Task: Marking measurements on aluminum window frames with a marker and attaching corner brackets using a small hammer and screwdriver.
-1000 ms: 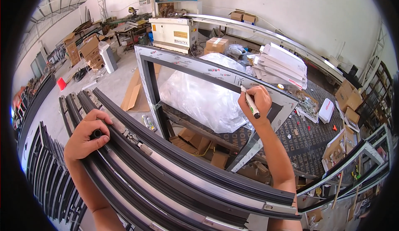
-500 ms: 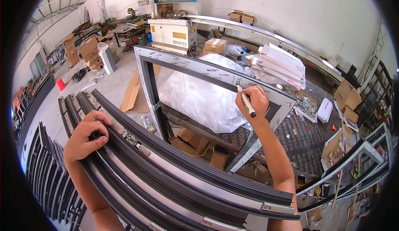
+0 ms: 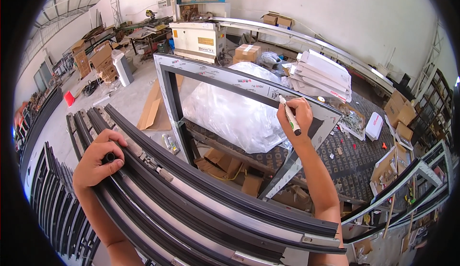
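Observation:
My right hand grips a white marker pen with a dark end, its tip against the film on the top rail of an upright window frame. Black handwritten strokes show on that film, just left of the tip. Curled around a small black marker cap, my left hand rests on a row of dark aluminium frames standing close in front of me. Metal hardware is fitted along their top edges.
Behind the upright frame, a heap of clear plastic wrap lies on a dark patterned board. White profiles are piled at its back. More frames lean at the right, others stand at the left. A white machine stands farther back.
My right hand and the marker pen have moved slightly right along the rail, and more black strokes show on the film. My left hand stays in place with the cap.

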Demonstrator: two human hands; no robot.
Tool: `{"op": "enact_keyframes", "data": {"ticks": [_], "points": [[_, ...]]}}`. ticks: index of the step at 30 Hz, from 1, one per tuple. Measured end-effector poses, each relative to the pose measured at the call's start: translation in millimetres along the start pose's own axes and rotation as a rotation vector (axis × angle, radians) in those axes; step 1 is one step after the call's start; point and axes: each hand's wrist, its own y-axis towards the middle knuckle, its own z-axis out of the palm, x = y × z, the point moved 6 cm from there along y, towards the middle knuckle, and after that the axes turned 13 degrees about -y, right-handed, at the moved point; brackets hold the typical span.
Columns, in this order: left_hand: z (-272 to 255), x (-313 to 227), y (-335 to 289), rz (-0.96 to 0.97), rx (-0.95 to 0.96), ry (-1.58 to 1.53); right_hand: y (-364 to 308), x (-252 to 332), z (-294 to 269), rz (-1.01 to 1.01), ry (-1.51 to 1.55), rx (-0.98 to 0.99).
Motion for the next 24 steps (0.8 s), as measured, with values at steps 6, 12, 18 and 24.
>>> {"op": "enact_keyframes", "data": {"ticks": [6,12,18,24], "points": [[1.2,-1.7,2.1,0.026,0.001,0.003,1.1,2.2,-0.4,-0.095,-0.011,0.069],[-0.3,0.4,-1.3,0.022,0.016,0.024,6.8,14.1,-9.6,-0.177,0.091,0.097],[0.1,-0.9,0.6,0.021,0.014,0.027,-5.2,-11.5,-32.9,-0.020,0.001,-0.024],[-0.3,0.3,1.3,0.024,0.004,0.026,-10.5,-13.3,-30.2,0.030,-0.011,-0.055]]}}
